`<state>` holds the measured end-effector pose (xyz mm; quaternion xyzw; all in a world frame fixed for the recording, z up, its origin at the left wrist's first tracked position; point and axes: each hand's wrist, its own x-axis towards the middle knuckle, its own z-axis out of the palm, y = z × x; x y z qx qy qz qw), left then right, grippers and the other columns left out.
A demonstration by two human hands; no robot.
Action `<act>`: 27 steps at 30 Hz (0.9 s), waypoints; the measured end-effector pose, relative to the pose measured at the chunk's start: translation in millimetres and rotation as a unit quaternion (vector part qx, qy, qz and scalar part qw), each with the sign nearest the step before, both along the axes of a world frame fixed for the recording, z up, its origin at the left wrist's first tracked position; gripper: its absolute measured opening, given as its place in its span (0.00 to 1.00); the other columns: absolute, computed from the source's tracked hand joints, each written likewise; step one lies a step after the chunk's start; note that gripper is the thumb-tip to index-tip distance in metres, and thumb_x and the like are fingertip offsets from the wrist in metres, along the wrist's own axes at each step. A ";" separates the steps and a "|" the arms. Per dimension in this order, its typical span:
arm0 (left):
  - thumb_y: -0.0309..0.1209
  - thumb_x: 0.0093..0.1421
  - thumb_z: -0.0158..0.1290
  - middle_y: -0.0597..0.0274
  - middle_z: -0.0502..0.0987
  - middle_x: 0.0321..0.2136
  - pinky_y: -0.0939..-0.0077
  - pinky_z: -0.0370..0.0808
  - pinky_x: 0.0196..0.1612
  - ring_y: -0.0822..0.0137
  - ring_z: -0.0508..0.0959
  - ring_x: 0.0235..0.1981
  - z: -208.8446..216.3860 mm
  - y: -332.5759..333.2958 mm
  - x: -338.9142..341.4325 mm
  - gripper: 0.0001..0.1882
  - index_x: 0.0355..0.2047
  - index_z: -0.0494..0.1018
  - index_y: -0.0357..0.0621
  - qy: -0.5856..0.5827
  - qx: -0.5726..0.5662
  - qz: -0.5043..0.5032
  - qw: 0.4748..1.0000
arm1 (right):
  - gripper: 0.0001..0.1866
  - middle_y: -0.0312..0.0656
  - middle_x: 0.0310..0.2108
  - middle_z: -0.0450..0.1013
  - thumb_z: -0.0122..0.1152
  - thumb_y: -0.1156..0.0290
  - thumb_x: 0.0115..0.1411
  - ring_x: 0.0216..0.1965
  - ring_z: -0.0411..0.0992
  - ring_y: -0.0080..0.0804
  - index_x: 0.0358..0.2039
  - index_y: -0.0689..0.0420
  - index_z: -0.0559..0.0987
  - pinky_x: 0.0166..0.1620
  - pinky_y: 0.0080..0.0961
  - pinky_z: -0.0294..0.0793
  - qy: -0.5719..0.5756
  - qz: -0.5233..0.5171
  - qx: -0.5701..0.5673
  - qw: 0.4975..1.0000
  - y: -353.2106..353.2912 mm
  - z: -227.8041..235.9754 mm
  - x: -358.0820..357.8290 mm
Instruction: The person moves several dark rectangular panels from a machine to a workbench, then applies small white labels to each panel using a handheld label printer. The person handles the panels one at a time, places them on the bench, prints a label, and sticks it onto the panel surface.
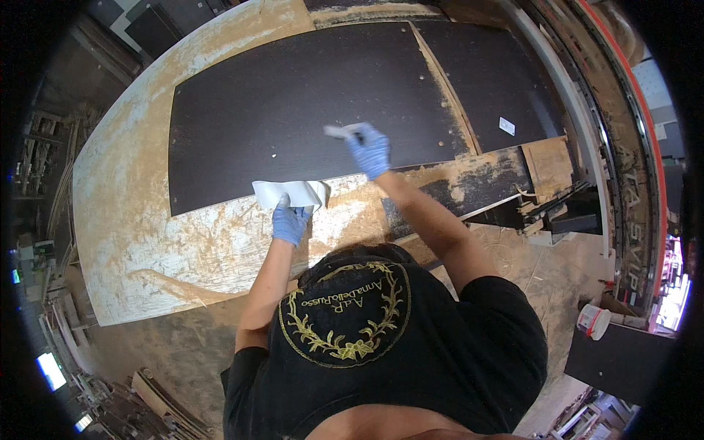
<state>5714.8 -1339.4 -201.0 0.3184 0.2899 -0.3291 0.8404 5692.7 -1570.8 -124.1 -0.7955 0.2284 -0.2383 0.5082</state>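
Note:
My left hand [292, 221], in a blue glove, is closed on a white sheet-like piece [273, 192] that curves over at its right end. It is at the near edge of a large dark panel [293, 95], thumb on top. My right hand [370, 152], also gloved in blue, is over the panel farther out and to the right. Its fingers are closed on a narrow whitish object [335, 132], smeared by motion, whose kind I cannot make out. A small white speck [274, 155] lies on the panel's dark face.
A worn, dust-covered board [125, 242] lies under the dark panel. A second dark panel [499, 88] with a white label [507, 126] lies to the right. Offcuts [550, 209] are piled at the board's right end. A white tub [592, 322] stands at lower right. A long rail [616, 110] runs along the right.

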 end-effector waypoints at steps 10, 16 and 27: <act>0.38 0.57 0.45 0.61 0.72 0.38 0.63 0.71 0.42 0.62 0.73 0.39 -47.2 -58.2 47.0 0.15 0.43 0.66 0.48 -0.005 0.032 0.097 0.995 | 0.30 0.42 0.59 0.47 0.32 0.45 0.57 0.62 0.39 0.34 0.56 0.47 0.56 0.60 0.41 0.31 0.261 0.181 -0.475 0.821 -19.4 -37.7 -39.5; 0.39 0.57 0.45 0.61 0.71 0.40 0.63 0.70 0.44 0.62 0.73 0.39 -41.9 -41.0 38.9 0.19 0.47 0.63 0.47 -0.092 0.190 0.097 0.973 | 0.16 0.40 0.32 0.68 0.50 0.56 0.52 0.39 0.66 0.28 0.38 0.50 0.73 0.48 0.34 0.62 0.349 0.130 -0.240 0.896 -34.5 30.7 -95.6; 0.52 0.54 0.42 0.62 0.73 0.37 0.64 0.68 0.43 0.61 0.73 0.36 -81.8 146.7 -45.2 0.24 0.41 0.68 0.47 -0.077 0.239 0.194 0.948 | 0.12 0.40 0.34 0.71 0.59 0.67 0.50 0.30 0.69 0.35 0.36 0.51 0.71 0.29 0.34 0.71 -0.224 -0.318 0.596 0.702 -303.6 -99.6 -197.0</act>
